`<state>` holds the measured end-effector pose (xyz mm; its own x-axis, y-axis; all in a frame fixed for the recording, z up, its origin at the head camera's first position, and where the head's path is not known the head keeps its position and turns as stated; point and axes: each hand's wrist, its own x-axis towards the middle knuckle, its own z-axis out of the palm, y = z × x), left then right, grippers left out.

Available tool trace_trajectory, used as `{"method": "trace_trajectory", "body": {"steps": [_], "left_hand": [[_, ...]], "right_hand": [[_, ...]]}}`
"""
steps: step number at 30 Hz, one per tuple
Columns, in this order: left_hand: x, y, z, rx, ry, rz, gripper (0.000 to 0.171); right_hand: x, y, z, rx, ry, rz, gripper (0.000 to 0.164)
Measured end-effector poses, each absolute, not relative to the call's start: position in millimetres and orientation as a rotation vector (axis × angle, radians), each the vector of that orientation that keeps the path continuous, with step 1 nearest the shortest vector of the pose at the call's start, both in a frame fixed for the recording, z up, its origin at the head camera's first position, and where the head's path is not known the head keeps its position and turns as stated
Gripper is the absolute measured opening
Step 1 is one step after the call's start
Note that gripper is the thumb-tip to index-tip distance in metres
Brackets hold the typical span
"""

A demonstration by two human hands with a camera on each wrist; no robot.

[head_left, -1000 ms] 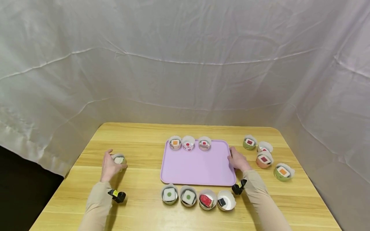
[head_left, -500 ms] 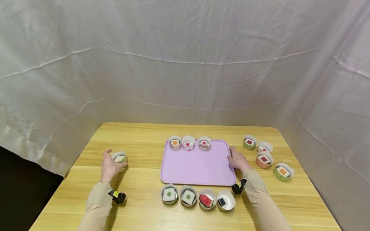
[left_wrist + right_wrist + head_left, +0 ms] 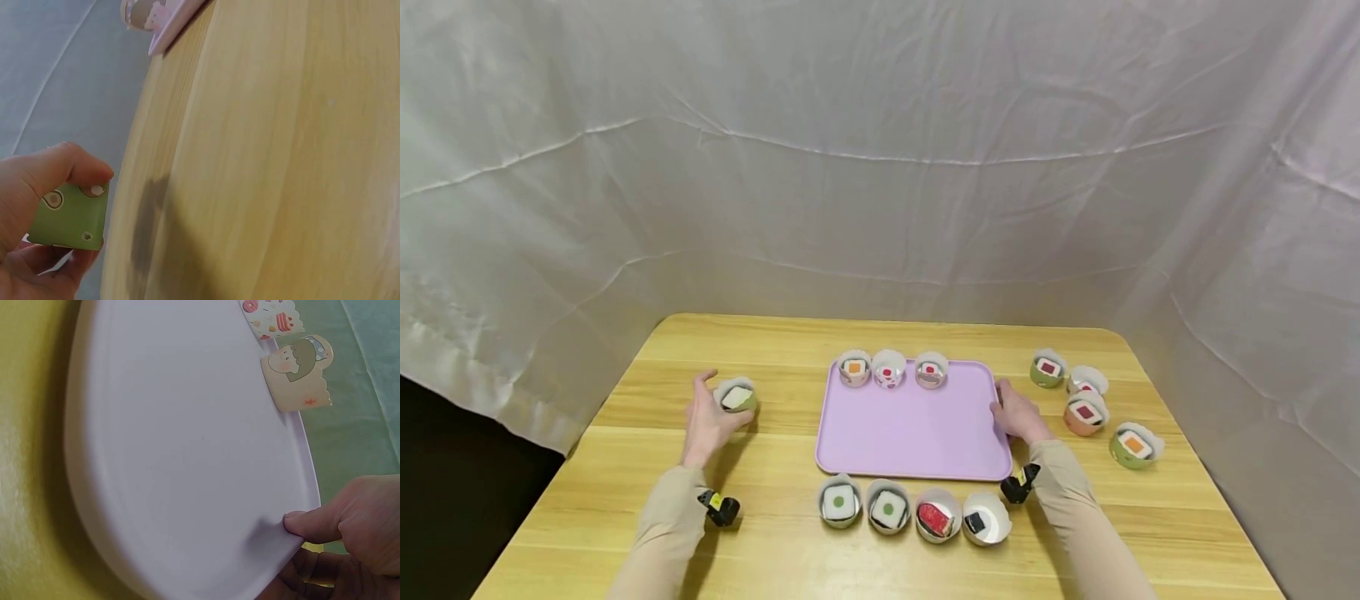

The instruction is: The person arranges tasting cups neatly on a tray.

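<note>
My left hand [image 3: 706,427] grips a green paper cup [image 3: 743,403] with a white piece inside, off to the left of the purple tray [image 3: 910,429]. In the left wrist view the thumb and fingers curl round the green paper cup [image 3: 75,215], which looks raised off the table. My right hand [image 3: 1019,415] holds the tray's right edge. Its thumb lies on top of the rim and its fingers go beneath, as the right wrist view shows. Three filled paper cups stand along the tray's back edge, among them an orange-centred one [image 3: 854,371].
In front of the tray, a row of several paper cups includes one with a red piece [image 3: 936,518] and one with a black piece [image 3: 987,521]. More filled cups stand at the right, such as a green one [image 3: 1135,446]. A grey curtain [image 3: 880,200] hangs behind the wooden table [image 3: 790,550].
My left hand has lifted the green paper cup and carried it rightward and slightly away from me. The right hand and the tray have stayed in place.
</note>
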<state>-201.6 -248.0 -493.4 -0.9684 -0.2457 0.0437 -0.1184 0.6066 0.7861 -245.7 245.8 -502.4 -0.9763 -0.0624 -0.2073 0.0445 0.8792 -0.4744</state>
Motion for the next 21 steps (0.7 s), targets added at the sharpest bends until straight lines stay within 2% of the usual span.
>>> {"method": "trace_trajectory", "body": {"steps": [21], "left_hand": [[-210,-211,-491,-0.017,-2.657,-1.317,0.099]], "right_hand": [[-246,247,-503,-0.017,2.844,-0.719,0.043]]}}
